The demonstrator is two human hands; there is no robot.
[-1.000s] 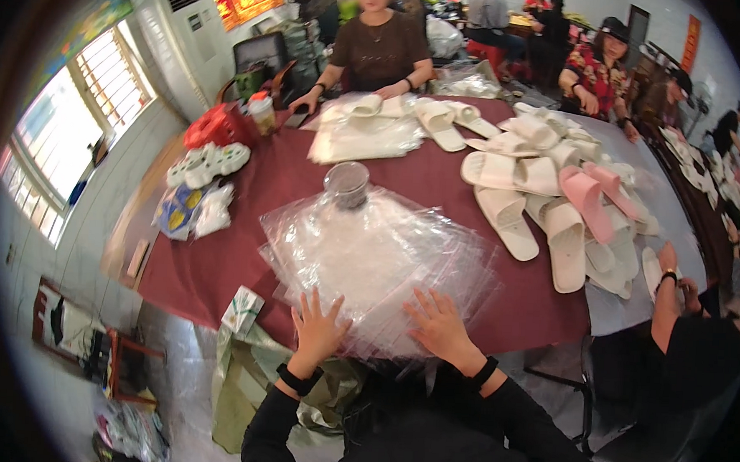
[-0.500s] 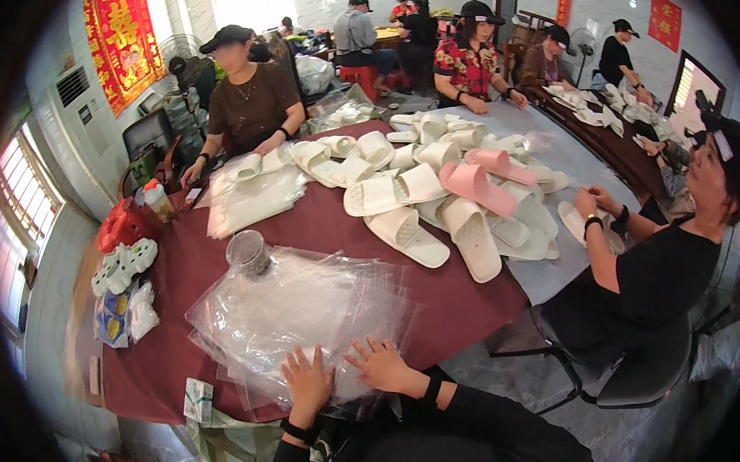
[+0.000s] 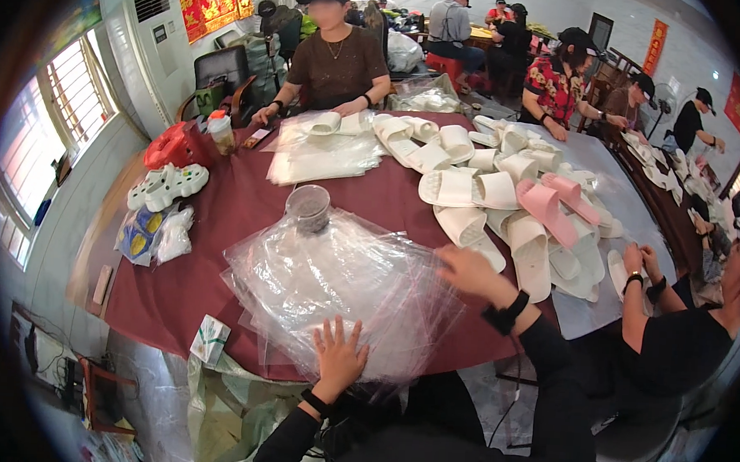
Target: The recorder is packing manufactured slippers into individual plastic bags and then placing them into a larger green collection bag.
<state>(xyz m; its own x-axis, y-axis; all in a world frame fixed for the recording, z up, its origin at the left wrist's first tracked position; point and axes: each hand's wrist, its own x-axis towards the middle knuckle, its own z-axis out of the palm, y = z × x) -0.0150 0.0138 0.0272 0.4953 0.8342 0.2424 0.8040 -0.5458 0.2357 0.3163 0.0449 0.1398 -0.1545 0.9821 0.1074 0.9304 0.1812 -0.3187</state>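
Note:
A fanned stack of clear plastic bags (image 3: 359, 272) lies on the dark red tablecloth in front of me. My left hand (image 3: 340, 355) rests flat on its near edge, fingers spread and holding nothing. Over the stack's right edge is my right hand (image 3: 472, 272), smeared by motion, so its grip cannot be made out. Beyond it lies a heap of white slippers (image 3: 462, 223), nearest to that hand, with a pair of pink slippers (image 3: 548, 209) on top. A clear round tub (image 3: 308, 207) stands on the far part of the bags.
Across the table a person (image 3: 336, 70) has hands near another bag stack (image 3: 319, 166). To the right another person (image 3: 675, 310) handles a slipper. White clogs (image 3: 167, 187), a red bag (image 3: 176, 145) and a small box (image 3: 210, 340) sit along the left side.
My right hand has lifted off the bags and moved right and outward, toward the slippers. My left hand stays flat on the stack. The whole view has turned left.

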